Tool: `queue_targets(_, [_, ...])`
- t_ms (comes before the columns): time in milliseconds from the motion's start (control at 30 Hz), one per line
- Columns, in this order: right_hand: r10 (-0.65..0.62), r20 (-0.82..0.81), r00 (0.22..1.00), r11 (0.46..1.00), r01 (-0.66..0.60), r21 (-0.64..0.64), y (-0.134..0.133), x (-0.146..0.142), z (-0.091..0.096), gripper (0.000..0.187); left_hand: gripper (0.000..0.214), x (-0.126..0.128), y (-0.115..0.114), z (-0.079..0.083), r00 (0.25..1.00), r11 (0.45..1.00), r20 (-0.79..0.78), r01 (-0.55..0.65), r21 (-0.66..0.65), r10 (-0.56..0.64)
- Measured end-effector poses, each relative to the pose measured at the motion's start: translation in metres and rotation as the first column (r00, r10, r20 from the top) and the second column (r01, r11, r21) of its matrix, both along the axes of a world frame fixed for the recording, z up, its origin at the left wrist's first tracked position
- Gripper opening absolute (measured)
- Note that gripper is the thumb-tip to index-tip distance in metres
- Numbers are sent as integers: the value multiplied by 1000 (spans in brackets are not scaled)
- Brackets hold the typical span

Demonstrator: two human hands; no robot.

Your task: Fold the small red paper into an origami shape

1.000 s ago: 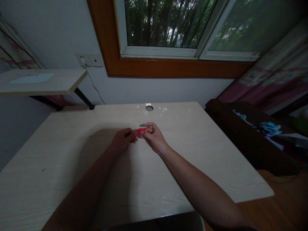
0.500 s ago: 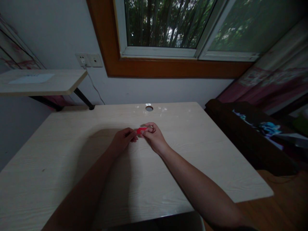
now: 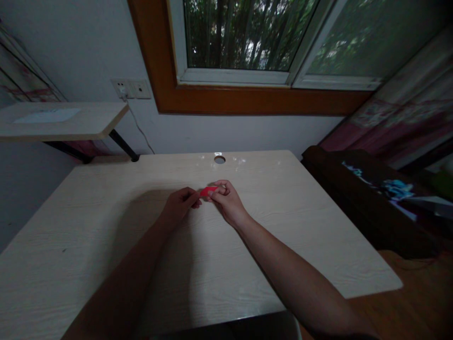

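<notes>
Between my two hands is a small flat red piece [image 3: 208,191] that looks like folded paper, though its kind is hard to make out. My right hand [image 3: 228,203] pinches it from the right, the thumb in front and the fingers curled behind. At its left tip, the thumb and fingers of my left hand [image 3: 180,205] close on the edge. Fingers cover parts of the piece on both sides. Both hands are just over the pale wooden desk [image 3: 226,264], toward its far half.
A round cable hole [image 3: 220,160] lies beyond the hands at the desk's back. A raised shelf [image 3: 106,118] with a sheet of paper [image 3: 47,115] stands at the left. A dark chair edge [image 3: 240,328] shows in front. Dark furniture [image 3: 354,198] sits at right, below the window.
My left hand has shifted very slightly left, and a little more of the red piece shows between the hands. My right hand stays nearly in place, still pinching.
</notes>
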State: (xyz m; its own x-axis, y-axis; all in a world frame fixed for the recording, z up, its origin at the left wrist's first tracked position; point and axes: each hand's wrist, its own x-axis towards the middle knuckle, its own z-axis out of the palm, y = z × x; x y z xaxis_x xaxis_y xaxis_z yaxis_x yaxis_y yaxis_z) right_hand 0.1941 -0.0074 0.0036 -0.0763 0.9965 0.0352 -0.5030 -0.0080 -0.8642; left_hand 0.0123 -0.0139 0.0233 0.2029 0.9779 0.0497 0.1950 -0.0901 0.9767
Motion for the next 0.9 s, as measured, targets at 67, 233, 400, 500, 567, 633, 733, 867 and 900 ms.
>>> queue_targets(67, [2, 4, 1000, 1000, -2, -2, 0, 1, 0, 39, 29, 0, 0, 0, 1000, 1000, 21, 10, 4, -10])
queue_targets(233, [15, 48, 999, 1000, -15, 2, -2, 0, 0, 39, 28, 0, 3, -5, 998, 999, 54, 34, -4, -34])
queue_targets(400, [39, 111, 993, 998, -44, 39, -2, -1, -3, 40, 27, 0, 2, -6, 999, 999, 24, 32, -21, -32])
queue_targets(500, [49, 144, 988, 996, -59, 65, -2, -1, -4, 40, 26, 0, 1, -5, 1000, 1000, 8, 23, -19, -23])
queue_targets(567, [53, 159, 986, 995, -65, 77, -2, -1, -3, 39, 25, 1, 0, -3, 1000, 1000, -9, 16, -8, -16])
queue_targets(633, [49, 164, 985, 994, -65, 90, -2, 0, -2, 38, 25, 1, -1, -1, 999, 1000, -31, 9, 7, -9])
queue_targets(733, [36, 183, 983, 991, -59, 121, -3, 0, 0, 37, 24, 2, -2, 1, 997, 1000, -77, 29, 13, -27])
queue_targets(867, [32, 222, 975, 989, -63, 132, -3, 1, -2, 32, 25, 2, -2, -1, 987, 995, -134, 96, 18, -92])
queue_targets(900, [31, 224, 974, 990, -61, 127, -3, 1, -2, 30, 25, 2, -1, -2, 985, 995, -141, 101, 23, -97])
